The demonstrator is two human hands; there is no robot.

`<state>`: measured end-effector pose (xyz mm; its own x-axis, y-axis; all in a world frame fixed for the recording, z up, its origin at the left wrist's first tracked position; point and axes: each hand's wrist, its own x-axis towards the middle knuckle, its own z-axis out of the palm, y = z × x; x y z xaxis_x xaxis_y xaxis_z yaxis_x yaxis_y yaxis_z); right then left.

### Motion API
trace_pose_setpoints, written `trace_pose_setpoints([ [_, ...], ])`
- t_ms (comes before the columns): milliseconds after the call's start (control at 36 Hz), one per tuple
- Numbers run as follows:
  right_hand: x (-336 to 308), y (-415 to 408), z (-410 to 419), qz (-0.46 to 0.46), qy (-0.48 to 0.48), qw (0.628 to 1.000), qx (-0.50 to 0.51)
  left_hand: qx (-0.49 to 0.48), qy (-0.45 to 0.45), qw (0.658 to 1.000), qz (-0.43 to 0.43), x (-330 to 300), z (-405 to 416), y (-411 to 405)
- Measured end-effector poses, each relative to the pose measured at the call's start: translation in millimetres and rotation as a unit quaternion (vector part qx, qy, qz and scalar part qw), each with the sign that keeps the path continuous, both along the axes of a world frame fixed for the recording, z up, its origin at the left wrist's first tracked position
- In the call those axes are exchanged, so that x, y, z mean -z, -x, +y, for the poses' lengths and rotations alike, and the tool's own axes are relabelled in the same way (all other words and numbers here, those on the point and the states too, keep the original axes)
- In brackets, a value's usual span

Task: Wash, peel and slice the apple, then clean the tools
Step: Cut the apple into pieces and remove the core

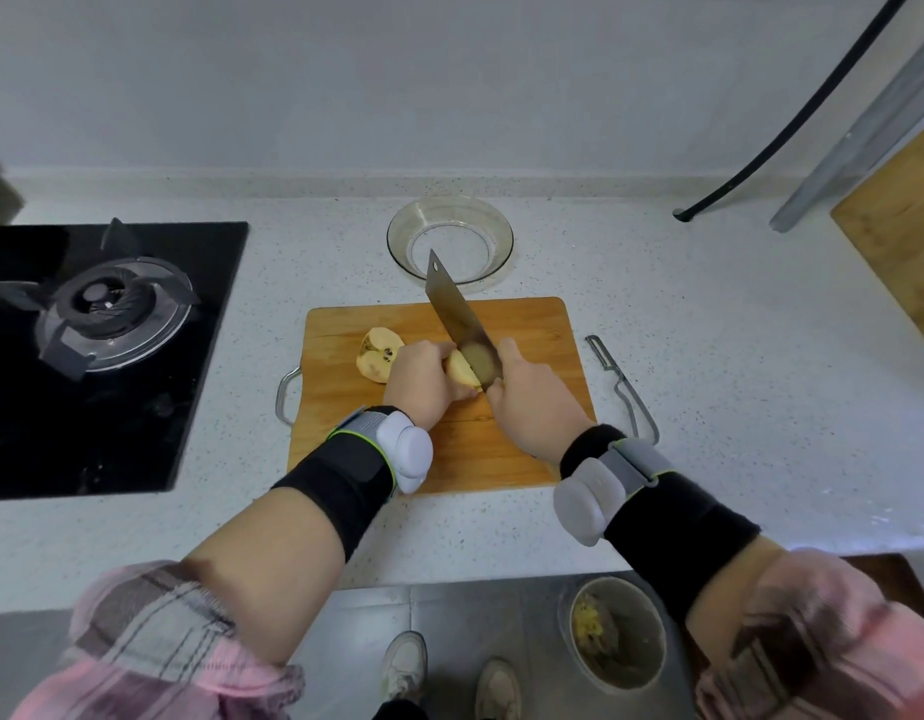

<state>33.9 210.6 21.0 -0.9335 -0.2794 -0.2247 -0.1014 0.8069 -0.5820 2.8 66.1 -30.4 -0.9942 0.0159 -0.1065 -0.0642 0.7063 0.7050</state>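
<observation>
A peeled apple piece (pixel 462 374) is held down on the wooden cutting board (pixel 527 449) by the left hand (pixel 421 381), whose fingers are curled over it close to the blade. The cleaver (pixel 460 317) is gripped at its handle by the right hand (pixel 532 394), with the fingers wrapped tightly and the edge set into the flesh of the piece. A second apple half (pixel 378 356), core side up, is left just beside the left hand on the board. A glass bowl (pixel 449 241) is placed beyond the board, and a peeler (pixel 623 387) is laid on the counter at the board's right edge. The greatest risk is judged to be to the left fingertips, which could be nicked if the wet, rounded piece were to roll or slide under pressure. The board might also be shifted on the smooth counter by a hard downward push. A small mark is seen burned into the board's far right corner, but it cannot be read; no other writing or brand can be made out.
</observation>
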Motion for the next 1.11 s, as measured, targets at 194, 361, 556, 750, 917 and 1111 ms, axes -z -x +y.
trace_pose_setpoints([
  [194,-1.4,3.6,0.5,-0.008,-0.002,1.000,0.008,-0.002,-0.005,1.000,-0.002,1.1,-0.5,0.9],
  [361,-13.2,4.9,12.1,-0.068,0.049,0.996,0.023,0.013,-0.045,0.999,-0.017,5.6,2.8,-5.9],
  [556,-15.4,6.5,18.8,-0.086,0.053,0.994,0.038,0.040,-0.043,0.998,-0.012,10.8,4.7,-11.6],
  [750,-7.3,-1.2,12.4,-0.017,0.011,1.000,0.000,0.059,0.042,0.997,0.005,3.0,8.9,-9.5],
  [917,-7.6,-3.0,8.0,-0.010,-0.015,1.000,-0.002,0.070,0.049,0.996,0.003,0.1,8.6,-8.7],
  [1111,-12.4,3.7,13.1,-0.061,0.041,0.997,0.029,0.074,0.056,0.996,-0.002,-4.1,7.4,-8.8],
])
